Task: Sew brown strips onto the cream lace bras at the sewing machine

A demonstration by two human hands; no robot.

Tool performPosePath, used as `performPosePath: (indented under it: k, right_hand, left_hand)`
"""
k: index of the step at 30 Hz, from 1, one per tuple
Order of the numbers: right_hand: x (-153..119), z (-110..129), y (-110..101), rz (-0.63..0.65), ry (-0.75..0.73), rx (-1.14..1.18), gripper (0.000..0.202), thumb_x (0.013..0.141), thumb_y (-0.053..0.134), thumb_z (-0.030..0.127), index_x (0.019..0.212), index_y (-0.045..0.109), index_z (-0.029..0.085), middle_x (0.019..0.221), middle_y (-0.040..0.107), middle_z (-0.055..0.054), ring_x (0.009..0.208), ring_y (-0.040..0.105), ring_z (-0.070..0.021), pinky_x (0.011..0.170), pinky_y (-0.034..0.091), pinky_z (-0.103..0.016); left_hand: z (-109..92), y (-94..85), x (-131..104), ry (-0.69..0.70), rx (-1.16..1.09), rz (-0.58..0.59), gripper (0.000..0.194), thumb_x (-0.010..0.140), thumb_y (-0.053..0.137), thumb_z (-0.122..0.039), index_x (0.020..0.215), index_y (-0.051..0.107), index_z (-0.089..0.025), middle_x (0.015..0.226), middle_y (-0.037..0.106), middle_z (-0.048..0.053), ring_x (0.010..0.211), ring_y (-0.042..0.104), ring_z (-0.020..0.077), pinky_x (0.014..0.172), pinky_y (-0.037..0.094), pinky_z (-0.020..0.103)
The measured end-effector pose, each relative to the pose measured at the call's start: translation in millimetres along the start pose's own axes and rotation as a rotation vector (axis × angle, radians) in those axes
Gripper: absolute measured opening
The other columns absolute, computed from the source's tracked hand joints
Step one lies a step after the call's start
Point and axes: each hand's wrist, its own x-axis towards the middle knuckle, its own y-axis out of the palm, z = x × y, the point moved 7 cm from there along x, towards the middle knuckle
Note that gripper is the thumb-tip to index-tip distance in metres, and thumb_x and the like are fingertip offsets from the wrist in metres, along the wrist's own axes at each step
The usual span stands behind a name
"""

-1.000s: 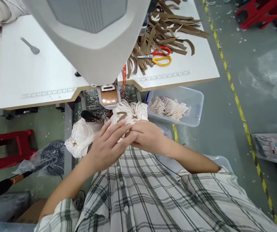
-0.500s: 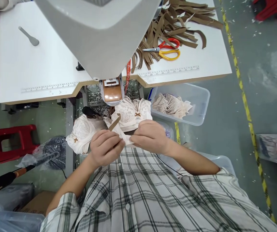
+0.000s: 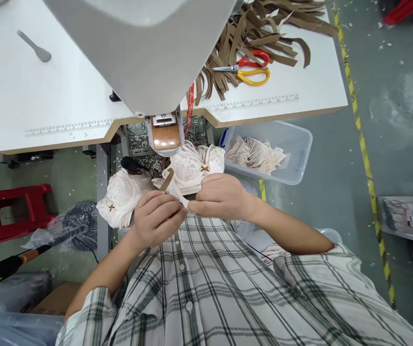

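Gripping a flat brown fabric strip (image 3: pixel 168 179) in the curled left hand (image 3: pixel 159 218) and a white lace band (image 3: pixel 179 194) between this and the curled right hand (image 3: pixel 224 197), near a tan-and-silver machine end (image 3: pixel 166 138), a clear plastic bin (image 3: pixel 302 158) of crumpled cream fabric (image 3: pixel 255 154) and a white tabletop (image 3: pixel 47 105) bearing red-and-yellow-handled scissors (image 3: pixel 238 68).

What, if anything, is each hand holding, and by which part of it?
The left hand grips a brown strip by its near end; the right hand pinches pale fabric, apparently by an edge. Whether the left also holds fabric is hidden.
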Motion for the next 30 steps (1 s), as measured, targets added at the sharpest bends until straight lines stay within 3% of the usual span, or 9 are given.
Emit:
performPosePath:
  k: [5, 12, 16, 19, 30]
  right_hand:
    - [-4, -3, 3, -0.018, 0.025, 0.066, 0.032, 0.098, 0.047, 0.025, 0.067, 0.058, 0.022, 0.054, 0.045, 0.004, 0.053, 0.036, -0.0115, 0.055, 0.032, -0.029]
    - [-7, -7, 10, 0.075, 0.096, 0.169, 0.031, 0.097, 0.049, 0.025, 0.070, 0.063, 0.024, 0.059, 0.054, 0.003, 0.055, 0.043, -0.0106, 0.056, 0.033, -0.028]
    - [-4, -3, 0, -0.039, -0.014, 0.089, 0.022, 0.093, 0.057, 0.023, 0.073, 0.065, 0.028, 0.056, 0.050, 0.005, 0.052, 0.038, -0.0108, 0.052, 0.029, -0.029]
    - [-5, -2, 1, -0.025, -0.053, 0.067, 0.020, 0.093, 0.058, 0.022, 0.075, 0.064, 0.027, 0.056, 0.050, 0.005, 0.053, 0.040, -0.0106, 0.052, 0.032, -0.029]
    - [-16, -5, 10, -0.051, -0.005, 0.154, 0.020, 0.093, 0.057, 0.019, 0.075, 0.062, 0.026, 0.061, 0.057, 0.004, 0.055, 0.048, -0.0100, 0.054, 0.038, -0.026]
  left_hand:
    - [2, 3.0, -3, -0.032, -0.047, 0.017, 0.013, 0.082, 0.071, -0.011, 0.088, 0.064, -0.020, 0.079, 0.074, 0.001, 0.078, 0.071, 0.0154, 0.080, 0.055, 0.034]
    - [2, 1.8, -2, -0.036, -0.067, 0.017, 0.016, 0.080, 0.074, -0.010, 0.088, 0.065, -0.020, 0.080, 0.075, 0.000, 0.079, 0.071, 0.0151, 0.082, 0.055, 0.034]
    - [2, 3.1, -2, -0.031, -0.078, 0.020, 0.017, 0.078, 0.075, -0.009, 0.088, 0.065, -0.018, 0.080, 0.074, 0.002, 0.080, 0.072, 0.0165, 0.081, 0.056, 0.035]
    - [1, 4.5, -4, -0.029, -0.074, 0.015, 0.017, 0.080, 0.073, -0.009, 0.089, 0.065, -0.021, 0.080, 0.074, 0.000, 0.080, 0.071, 0.0154, 0.081, 0.056, 0.034]
    - [4, 6.7, -4, -0.056, -0.114, 0.016, 0.015, 0.080, 0.072, -0.009, 0.090, 0.065, -0.018, 0.080, 0.074, 0.003, 0.082, 0.071, 0.0171, 0.081, 0.057, 0.035]
